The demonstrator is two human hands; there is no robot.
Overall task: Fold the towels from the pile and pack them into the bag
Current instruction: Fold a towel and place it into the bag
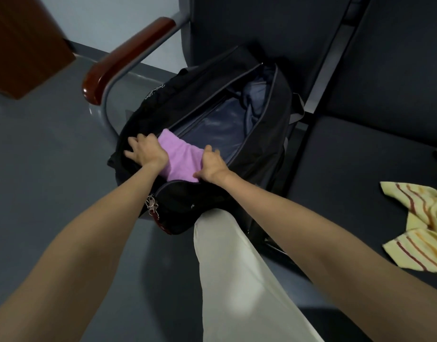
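A black duffel bag (pixel 183 99) lies unzipped on the left seat of a dark bench. A folded pink towel (pixel 181 157) sits in the bag's near end. My left hand (pixel 144 151) rests on the bag's left flap with fingers spread, touching the towel's left edge. My right hand (pixel 211 166) grips the towel's right edge, fingers curled over it. Blue-grey cloth (pixel 255 93) lies at the bag's far end. A yellow striped towel (pixel 419 225) lies crumpled on the seat at the right.
A wooden armrest (pixel 126 58) on a grey metal frame rises left of the bag. My leg in pale trousers (pixel 237 280) stands against the bench front. A brown cabinet (pixel 25 43) stands on the grey floor at far left.
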